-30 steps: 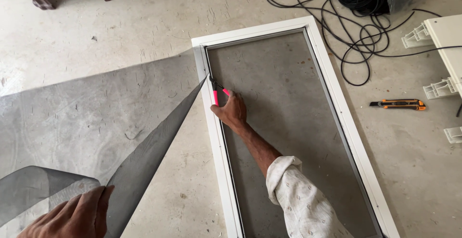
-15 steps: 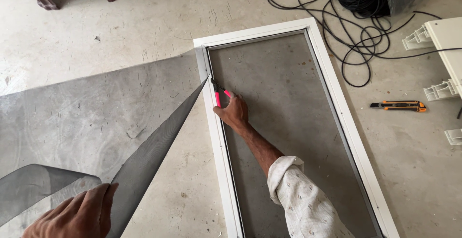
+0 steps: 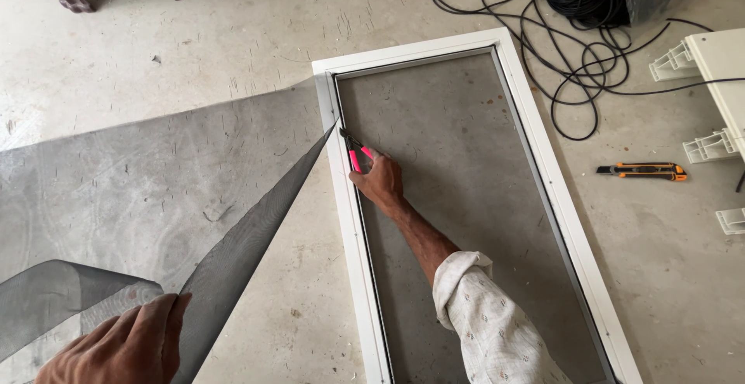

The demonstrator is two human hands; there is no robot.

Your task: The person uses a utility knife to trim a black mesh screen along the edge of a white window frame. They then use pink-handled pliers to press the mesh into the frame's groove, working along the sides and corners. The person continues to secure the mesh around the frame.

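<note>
A bare concrete floor (image 3: 233,50) carried everything. A white frame (image 3: 543,174) lay flat on it, with loose grey mesh (image 3: 140,190) spread beside it. Black cable (image 3: 566,35) sprawled near the top, an orange knife (image 3: 642,171) lay apart from the frame, and white profiles (image 3: 710,97) sat at the edge.

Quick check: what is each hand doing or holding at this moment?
Left hand: closed on the loose strip of grey mesh.
Right hand: closed on a pink-handled cutter at the white frame.
</note>
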